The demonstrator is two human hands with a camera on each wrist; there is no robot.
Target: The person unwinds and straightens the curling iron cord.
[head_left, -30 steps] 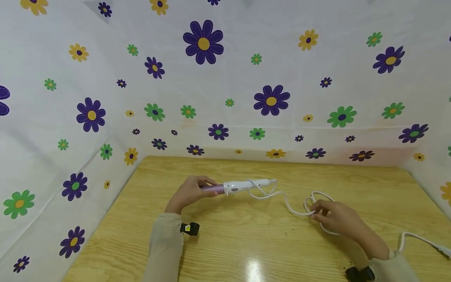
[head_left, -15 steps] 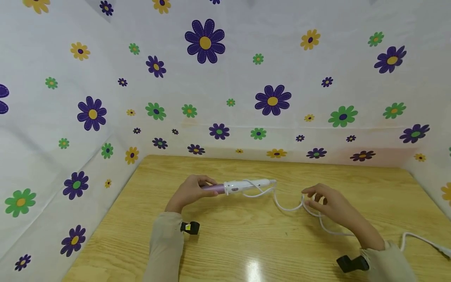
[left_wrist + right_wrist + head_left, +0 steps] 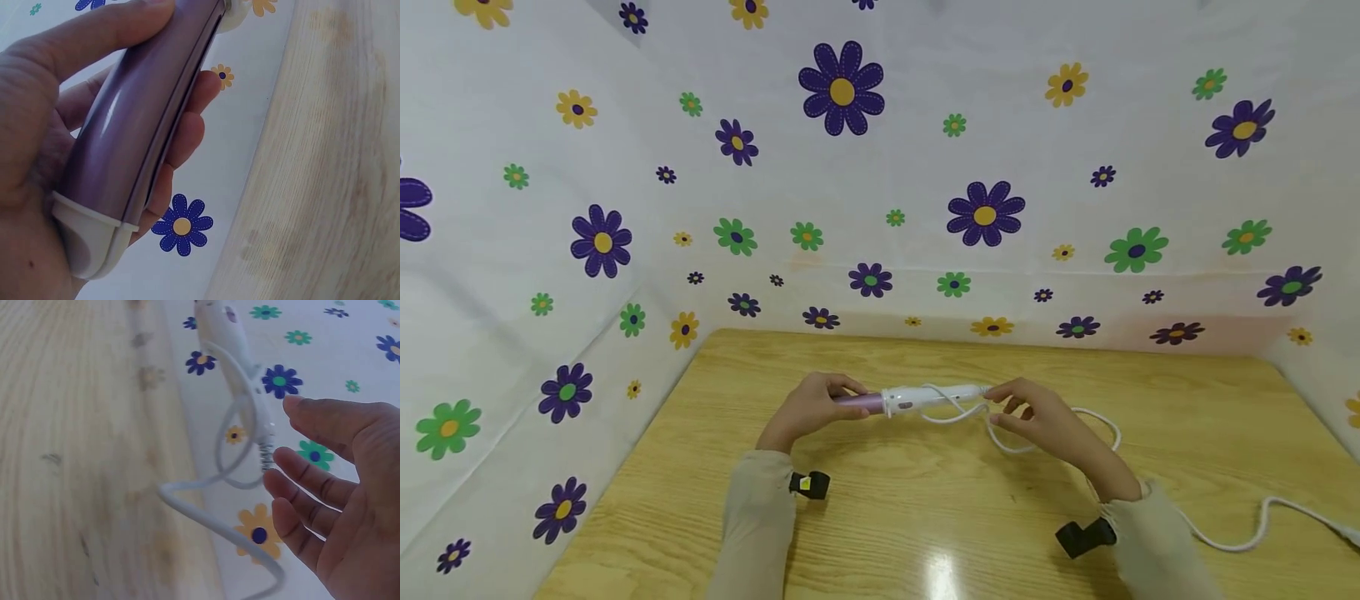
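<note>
A curling iron (image 3: 913,400) with a purple barrel and white handle is held crosswise over the table. My left hand (image 3: 812,408) grips its barrel (image 3: 134,125), thumb on one side and fingers curled round the other, with the white tip against the palm. By the handle's far end is my right hand (image 3: 1037,422), its fingers loosely bent and spread. In the right wrist view its fingertips (image 3: 278,478) come right up to the ribbed cord sleeve (image 3: 267,453). The white cord (image 3: 212,517) loops across the handle and hangs below it.
The wooden table (image 3: 925,492) is backed by a white flower-print cloth (image 3: 895,150), which also rises at both sides. The rest of the cord trails behind the right forearm to a plug (image 3: 1348,533) at the right edge.
My right hand has let go of the cord's loops on the right and moved left to the handle's cord end. My left hand keeps its grip on the curling iron, nearly still.
</note>
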